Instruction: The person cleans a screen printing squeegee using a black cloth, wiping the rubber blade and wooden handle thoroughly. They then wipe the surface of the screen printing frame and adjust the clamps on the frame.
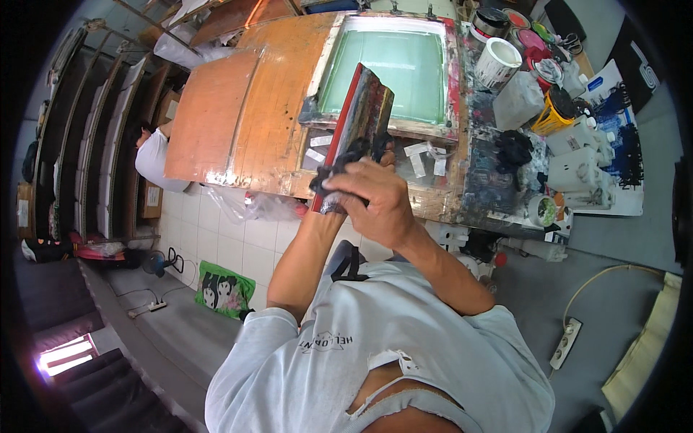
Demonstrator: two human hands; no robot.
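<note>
A long squeegee [354, 115] with a red blade edge and an ink-stained holder is tilted up in front of me, over the near edge of the table. My left hand [388, 154] grips it from behind; most of that hand is hidden, with fingers showing at the far side. A black rag [351, 155] is bunched against the squeegee's lower part. My right hand [379, 198] is closed on this rag and presses it to the squeegee. Just beyond lies a screen printing frame [453, 79] with pale green mesh [386, 68].
Wooden boards [209, 119] cover the table's left. At the right crowd a white tub [498, 61], a yellow tub [554, 108], several plastic jugs [577, 169] and another black rag [514, 146]. White paper strips [417, 164] lie near the frame. Another person [155, 159] bends beside the shelves [94, 144].
</note>
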